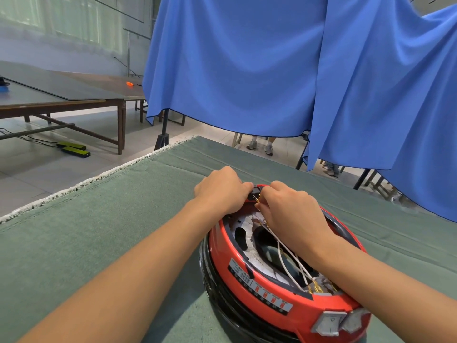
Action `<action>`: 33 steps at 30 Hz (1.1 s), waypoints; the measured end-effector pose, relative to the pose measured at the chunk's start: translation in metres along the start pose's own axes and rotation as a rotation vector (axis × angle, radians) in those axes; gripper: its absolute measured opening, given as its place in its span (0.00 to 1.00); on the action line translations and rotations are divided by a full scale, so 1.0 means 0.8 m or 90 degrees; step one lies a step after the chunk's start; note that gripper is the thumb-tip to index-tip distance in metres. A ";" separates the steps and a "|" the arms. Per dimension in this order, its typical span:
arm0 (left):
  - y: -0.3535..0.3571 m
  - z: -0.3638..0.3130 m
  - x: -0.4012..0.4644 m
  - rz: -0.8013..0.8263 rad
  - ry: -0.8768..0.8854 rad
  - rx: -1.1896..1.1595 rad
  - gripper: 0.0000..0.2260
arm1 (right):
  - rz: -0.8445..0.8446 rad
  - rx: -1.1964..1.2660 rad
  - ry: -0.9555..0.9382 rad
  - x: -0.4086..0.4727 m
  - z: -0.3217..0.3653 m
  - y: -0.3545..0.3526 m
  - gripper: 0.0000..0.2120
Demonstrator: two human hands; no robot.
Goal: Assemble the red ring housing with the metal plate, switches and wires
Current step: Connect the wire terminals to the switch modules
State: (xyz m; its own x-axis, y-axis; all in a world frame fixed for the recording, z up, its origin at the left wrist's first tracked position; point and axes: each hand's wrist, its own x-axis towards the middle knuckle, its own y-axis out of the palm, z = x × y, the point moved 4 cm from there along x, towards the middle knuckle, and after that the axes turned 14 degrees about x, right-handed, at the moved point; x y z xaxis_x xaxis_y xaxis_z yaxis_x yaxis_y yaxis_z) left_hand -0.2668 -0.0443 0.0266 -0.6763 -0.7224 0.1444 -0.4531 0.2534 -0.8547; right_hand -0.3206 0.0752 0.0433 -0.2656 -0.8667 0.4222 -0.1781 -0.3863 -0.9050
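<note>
The red ring housing [249,280] lies on a black base on the green cloth, near the front right. Inside it sits the pale metal plate [249,253] with dark cut-outs. White wires [288,264] run from brass terminals [315,289] at the near rim up under my right hand. Two grey rocker switches [331,323] sit in the near outer wall. My left hand [222,191] grips the far rim with curled fingers. My right hand [289,209] pinches a wire end with a brass terminal at a small black part [254,194] on the far rim.
The green cloth [123,219] covers the table, its frayed edge running along the left. A blue curtain [272,70] hangs behind the table. Wooden tables [74,100] stand at the far left, and a person's feet [259,146] show under the curtain.
</note>
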 end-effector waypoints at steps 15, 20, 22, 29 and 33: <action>0.001 0.001 0.002 -0.001 -0.003 0.003 0.18 | -0.037 0.125 0.064 -0.003 -0.005 -0.005 0.07; 0.002 0.002 0.002 0.002 -0.009 0.008 0.17 | -0.031 0.137 0.080 -0.004 -0.004 -0.007 0.07; 0.002 0.001 0.003 0.004 -0.006 0.008 0.17 | -0.025 0.139 0.082 -0.004 -0.004 -0.007 0.07; 0.002 0.002 0.005 -0.004 -0.005 0.012 0.17 | -0.003 0.090 0.065 -0.002 0.000 -0.004 0.09; 0.003 0.002 0.005 -0.006 -0.005 0.013 0.17 | 0.001 0.072 0.062 -0.002 0.001 -0.004 0.09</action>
State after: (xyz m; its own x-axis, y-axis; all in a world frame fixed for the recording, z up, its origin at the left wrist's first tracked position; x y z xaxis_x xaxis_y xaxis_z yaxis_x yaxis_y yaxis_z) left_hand -0.2692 -0.0475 0.0245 -0.6671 -0.7300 0.1486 -0.4474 0.2332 -0.8634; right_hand -0.3184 0.0777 0.0452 -0.3573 -0.8348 0.4189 -0.0714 -0.4228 -0.9034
